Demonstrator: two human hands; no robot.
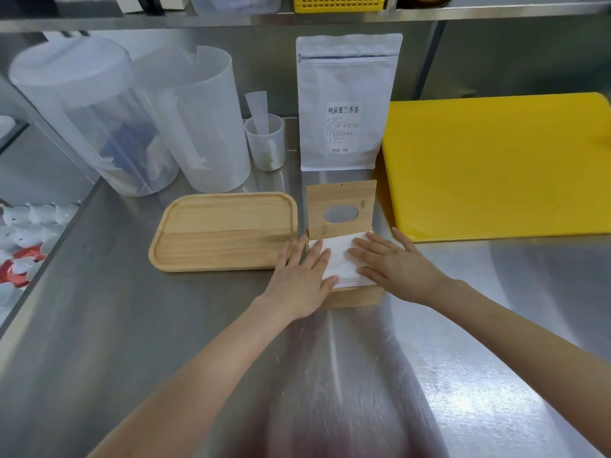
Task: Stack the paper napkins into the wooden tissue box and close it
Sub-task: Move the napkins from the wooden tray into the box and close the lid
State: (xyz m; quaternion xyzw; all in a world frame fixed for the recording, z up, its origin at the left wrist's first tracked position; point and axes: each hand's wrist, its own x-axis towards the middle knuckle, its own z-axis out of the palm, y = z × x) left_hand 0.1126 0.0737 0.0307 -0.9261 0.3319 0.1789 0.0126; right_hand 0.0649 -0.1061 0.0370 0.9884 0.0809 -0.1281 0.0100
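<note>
The wooden tissue box (355, 297) sits on the steel counter, its lid (341, 201) standing upright at the far side with an oval hole in it. A stack of white paper napkins (340, 262) lies in the box, its top level with or slightly above the rim. My left hand (302, 276) lies flat on the stack's left part, fingers spread. My right hand (393, 262) presses flat on the right part, fingers pointing left. Neither hand grips anything.
An empty wooden tray (224, 231) lies just left of the box. A white zip pouch (345, 104) stands behind the lid. A yellow cutting board (496, 163) is at the right. Translucent plastic pitchers (195, 120) and a small cup (266, 140) stand at the back left.
</note>
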